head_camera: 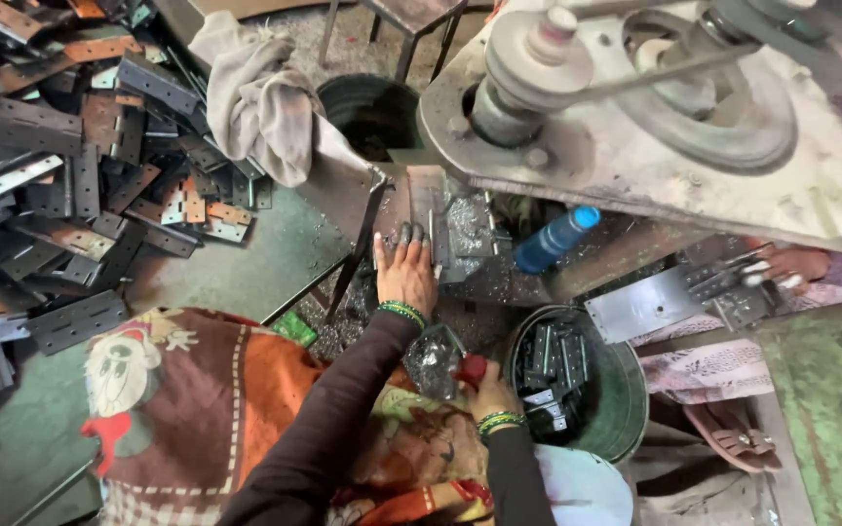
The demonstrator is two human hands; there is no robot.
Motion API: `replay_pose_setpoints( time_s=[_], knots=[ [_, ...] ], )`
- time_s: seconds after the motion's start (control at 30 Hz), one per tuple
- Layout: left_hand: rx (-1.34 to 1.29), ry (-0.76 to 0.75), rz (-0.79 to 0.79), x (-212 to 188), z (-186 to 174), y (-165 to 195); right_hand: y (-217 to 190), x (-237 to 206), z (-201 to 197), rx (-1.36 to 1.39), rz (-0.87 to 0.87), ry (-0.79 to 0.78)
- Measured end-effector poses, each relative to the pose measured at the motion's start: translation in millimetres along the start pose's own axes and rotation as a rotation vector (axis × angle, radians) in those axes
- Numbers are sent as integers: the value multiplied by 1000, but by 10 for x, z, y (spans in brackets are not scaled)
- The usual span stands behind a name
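Left hand (404, 268): laid flat, fingers together and stretched forward, palm down on the machine bed, fingertips dark with grime; green bangles at the wrist; dark sleeve behind

Metal plate (431, 209): upright strip of grey steel just ahead of and to the right of the left fingertips, touching or nearly touching them, standing among bright metal shavings below the machine head

Right hand (487, 388): curled shut, close to the body, well behind the left hand; grip closed on a red handle (473, 368), only a small part showing above the fist; exact hold hard to tell; green bangles at this wrist too

Bucket (626, 404): round, green-grey, just right of the right hand, holding dark hinges (553, 360) stacked loosely inside

Blue bottle (555, 239): lying tilted on the bed, right of the metal plate, apart from both hands

Machine (635, 127): large grey body with pulley and belt, above and to the right of the left hand

Heap of hinges (60, 166): dark and rusty flat pieces spread over the floor at far left, well apart from the hands

Cloth (260, 102): pale, crumpled, draped over the edge left of the machine

Patterned blanket (197, 390): orange and red, over the lap, under the left forearm

Another person's hand (791, 265): at right edge, on a grey metal sheet (650, 304); pink sandal (733, 433) below
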State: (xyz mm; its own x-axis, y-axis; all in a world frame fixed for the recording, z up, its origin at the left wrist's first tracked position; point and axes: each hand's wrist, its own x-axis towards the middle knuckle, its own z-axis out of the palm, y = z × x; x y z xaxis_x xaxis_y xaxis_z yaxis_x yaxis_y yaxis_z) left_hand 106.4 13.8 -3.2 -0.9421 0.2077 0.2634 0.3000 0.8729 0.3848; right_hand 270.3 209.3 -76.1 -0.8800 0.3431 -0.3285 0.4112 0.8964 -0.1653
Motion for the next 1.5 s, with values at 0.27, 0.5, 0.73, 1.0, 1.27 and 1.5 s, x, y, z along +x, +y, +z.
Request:
replay_pose_setpoints(
  time_s=[0.27, 0.5, 0.73, 1.0, 1.27, 1.5],
  knots=[
    [185, -14, -27, 326, 209, 3, -249, -147, -571, -168, 27, 64],
    [118, -217, -50, 298, 177, -7, -49, -110, 155, 3, -45, 188],
    [274, -27, 12, 365, 307, -109, -106, -64, -476, -134, 28, 0],
    [216, -141, -72, 575, 438, -138, -197, -216, -56, -5, 16, 115],
    [190, -42, -33, 582, 446, -197, -67, 17, -157, -32, -27, -49],
    [195, -53, -65, 863, 586, -177, -183, -113, -351, -138, 54, 57]
  ],
)
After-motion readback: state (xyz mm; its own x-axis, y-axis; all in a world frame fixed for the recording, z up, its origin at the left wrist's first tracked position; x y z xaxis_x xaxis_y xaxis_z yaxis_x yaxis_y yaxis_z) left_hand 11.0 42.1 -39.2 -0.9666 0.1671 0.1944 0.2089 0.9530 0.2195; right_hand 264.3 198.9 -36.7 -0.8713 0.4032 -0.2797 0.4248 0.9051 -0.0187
